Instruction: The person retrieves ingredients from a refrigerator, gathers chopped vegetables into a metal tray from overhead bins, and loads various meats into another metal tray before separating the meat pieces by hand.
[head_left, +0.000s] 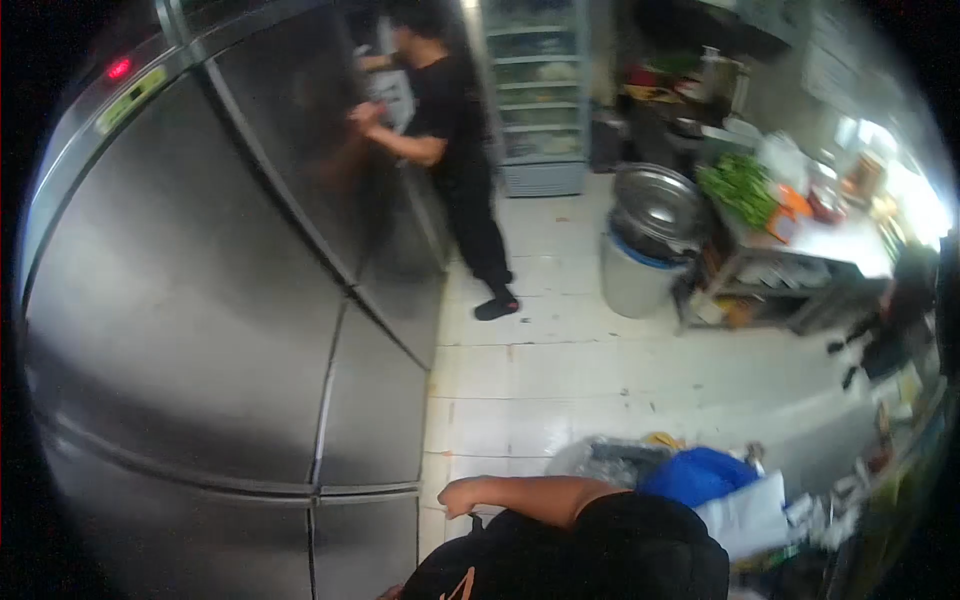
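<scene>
My right hand [461, 496] is in front of my body at the bottom of the head view, its arm bent across from the right. The fingers look curled closed. A small dark strap-like bit [477, 522] shows just below it, and what the fingers hold, if anything, I cannot make out. Of my left hand [390, 593] only a sliver of skin shows at the bottom edge, its fingers hidden. Tall steel refrigerator doors [180, 300] stand close on the left, apart from my right hand.
Ahead, a person in black [450, 120] stands at the steel doors. Behind is a glass-front fridge [540, 90]. On the right are a bin [640, 280] topped by a metal lid [660, 200], a counter with leafy greens [738, 188], and a blue bag [700, 475] near me.
</scene>
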